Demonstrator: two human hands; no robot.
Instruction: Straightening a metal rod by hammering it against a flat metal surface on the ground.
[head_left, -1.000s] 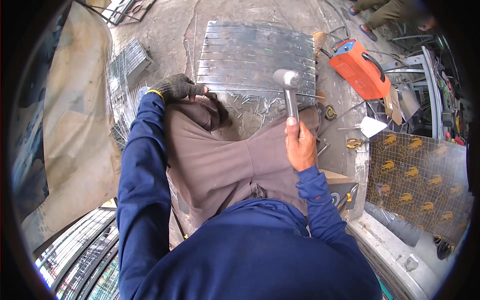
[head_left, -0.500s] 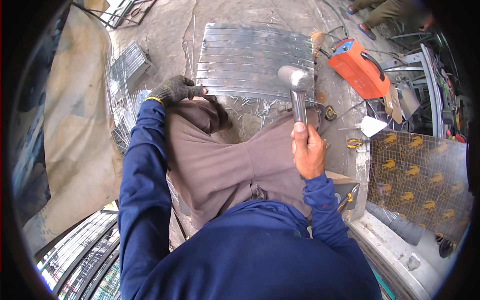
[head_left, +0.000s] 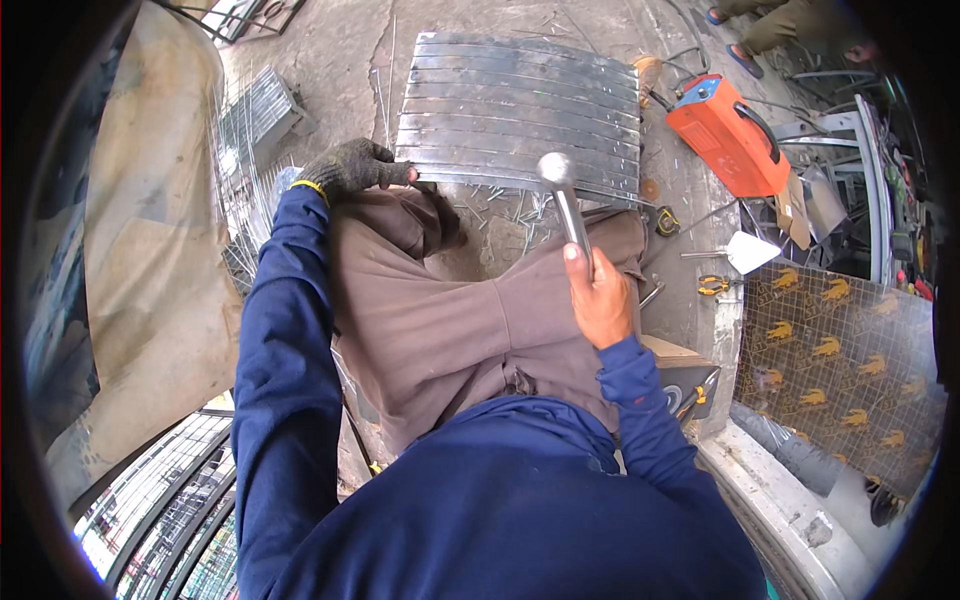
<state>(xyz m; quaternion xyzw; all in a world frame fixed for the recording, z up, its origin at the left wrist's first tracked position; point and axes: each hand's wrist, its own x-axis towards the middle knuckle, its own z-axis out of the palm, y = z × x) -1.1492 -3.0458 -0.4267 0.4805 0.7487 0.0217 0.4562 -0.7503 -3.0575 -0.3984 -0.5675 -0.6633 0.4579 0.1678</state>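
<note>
Gripped in my bare right hand (head_left: 602, 305) is a metal hammer (head_left: 569, 215). Its head hangs over the near edge of a panel of flat metal strips (head_left: 520, 105), right of the middle; whether it touches the metal I cannot tell. My left hand (head_left: 352, 168), in a dark knitted glove with bare fingertips, is closed at the panel's near left corner. The thumb lies against the end of the nearest strip, and the other fingers are partly hidden. Short metal pieces (head_left: 515, 215) lie scattered on the ground below the panel's near edge.
An orange machine (head_left: 725, 135) with a black handle stands right of the panel. Near it lie a tape measure (head_left: 665, 222), pliers (head_left: 712, 285) and a white trowel-shaped plate (head_left: 750, 252). Bundled metal pieces (head_left: 262, 115) sit at the left. Another person's legs (head_left: 775, 30) show far right.
The hammer has swung left and slightly nearer to me, its head now seen end-on. My right hand has shifted a little left. The left hand stays at the panel's corner.
</note>
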